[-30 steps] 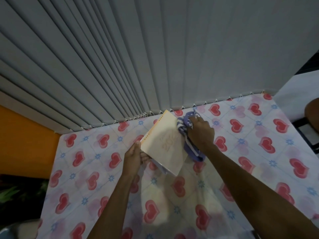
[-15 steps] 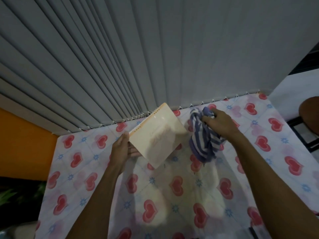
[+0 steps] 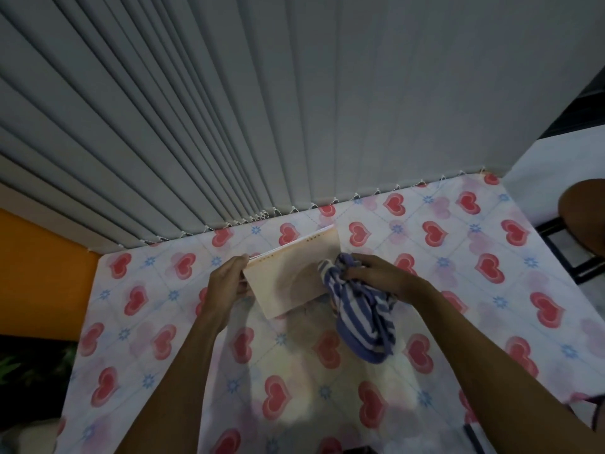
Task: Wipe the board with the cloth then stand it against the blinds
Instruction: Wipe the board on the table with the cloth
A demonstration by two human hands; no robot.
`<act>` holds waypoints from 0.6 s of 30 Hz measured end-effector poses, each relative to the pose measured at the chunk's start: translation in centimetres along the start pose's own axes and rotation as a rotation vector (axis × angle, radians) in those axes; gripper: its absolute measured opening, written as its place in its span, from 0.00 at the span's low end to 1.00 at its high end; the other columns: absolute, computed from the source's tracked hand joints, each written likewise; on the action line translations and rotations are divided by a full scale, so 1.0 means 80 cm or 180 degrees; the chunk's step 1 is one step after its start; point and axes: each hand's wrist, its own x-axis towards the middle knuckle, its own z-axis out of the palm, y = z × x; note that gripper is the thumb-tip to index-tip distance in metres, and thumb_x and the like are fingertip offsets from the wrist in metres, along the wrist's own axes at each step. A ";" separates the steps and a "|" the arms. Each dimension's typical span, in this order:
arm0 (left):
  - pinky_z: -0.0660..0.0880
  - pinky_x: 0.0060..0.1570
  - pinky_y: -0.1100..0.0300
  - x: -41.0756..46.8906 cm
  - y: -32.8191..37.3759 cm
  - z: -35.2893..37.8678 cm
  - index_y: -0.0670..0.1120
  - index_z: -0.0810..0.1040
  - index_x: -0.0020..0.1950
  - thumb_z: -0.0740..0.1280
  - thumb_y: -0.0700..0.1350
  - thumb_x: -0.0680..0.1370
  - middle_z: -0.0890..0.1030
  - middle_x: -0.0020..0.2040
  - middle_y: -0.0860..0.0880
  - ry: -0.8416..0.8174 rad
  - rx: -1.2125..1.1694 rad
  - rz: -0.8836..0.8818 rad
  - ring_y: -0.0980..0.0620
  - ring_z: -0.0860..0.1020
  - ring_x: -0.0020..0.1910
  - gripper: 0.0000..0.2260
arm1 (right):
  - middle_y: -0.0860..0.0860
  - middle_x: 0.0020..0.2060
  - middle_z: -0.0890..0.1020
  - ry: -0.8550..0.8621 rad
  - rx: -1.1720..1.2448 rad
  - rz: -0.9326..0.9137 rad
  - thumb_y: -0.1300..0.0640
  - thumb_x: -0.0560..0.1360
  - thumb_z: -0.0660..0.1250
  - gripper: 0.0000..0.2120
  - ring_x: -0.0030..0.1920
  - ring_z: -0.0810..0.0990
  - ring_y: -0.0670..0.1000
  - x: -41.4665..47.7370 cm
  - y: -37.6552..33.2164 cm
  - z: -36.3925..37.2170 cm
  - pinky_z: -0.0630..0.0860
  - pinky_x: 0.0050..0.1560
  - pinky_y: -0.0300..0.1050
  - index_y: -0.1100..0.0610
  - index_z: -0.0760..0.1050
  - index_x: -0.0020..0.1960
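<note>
Right now I'm partway through the wiping. My left hand [image 3: 229, 283] pinches the left edge of the pale peach board [image 3: 288, 273], thumb on top and fingers underneath, holding it lifted and tilted above the worktop [image 3: 458, 290] toward its back edge. My right hand [image 3: 379, 273] is closed around a bunched blue-and-white striped cloth [image 3: 363, 319], whose top touches the board's right side while the rest hangs down toward the heart-patterned covering. From how things lie, I judge the wiping is under way rather than finished, since the cloth sits only at one edge and most of the face is uncovered. Standing the board up is not yet done: it is near the grey vertical blinds [image 3: 294, 109] along the back edge but apart from them, held in the air. A row of small marks runs along the board's upper edge, too small to read, and I see no brand or label anywhere.
</note>
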 end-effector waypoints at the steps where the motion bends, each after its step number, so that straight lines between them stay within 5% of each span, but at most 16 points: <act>1: 0.81 0.35 0.60 0.000 -0.002 -0.001 0.59 0.87 0.44 0.64 0.52 0.81 0.87 0.38 0.50 -0.0015 0.0017 0.0007 0.55 0.84 0.35 0.13 | 0.50 0.55 0.86 0.0014 0.0004 -0.0043 0.53 0.78 0.70 0.12 0.55 0.84 0.51 0.000 0.001 0.002 0.79 0.54 0.44 0.53 0.81 0.61; 8: 0.79 0.43 0.52 0.009 -0.014 -0.007 0.49 0.87 0.46 0.66 0.55 0.69 0.87 0.43 0.46 -0.0230 0.0047 0.0017 0.50 0.83 0.41 0.14 | 0.51 0.59 0.83 -0.0103 -0.0534 -0.0351 0.55 0.81 0.67 0.15 0.59 0.81 0.52 0.007 -0.002 0.013 0.75 0.61 0.47 0.55 0.77 0.67; 12: 0.78 0.46 0.51 0.013 -0.021 -0.006 0.48 0.87 0.47 0.65 0.49 0.75 0.86 0.43 0.47 -0.0202 0.0056 0.0056 0.49 0.81 0.44 0.11 | 0.50 0.53 0.81 0.0131 -0.0645 -0.0296 0.52 0.79 0.68 0.11 0.56 0.80 0.55 0.009 0.010 0.019 0.75 0.54 0.48 0.53 0.75 0.60; 18: 0.78 0.42 0.56 0.013 -0.020 0.002 0.53 0.88 0.44 0.63 0.49 0.76 0.85 0.39 0.54 -0.0188 0.0075 0.0077 0.51 0.80 0.43 0.12 | 0.45 0.56 0.77 0.0184 -0.0241 -0.0156 0.47 0.75 0.73 0.30 0.56 0.80 0.47 0.009 0.034 0.017 0.78 0.55 0.42 0.45 0.60 0.70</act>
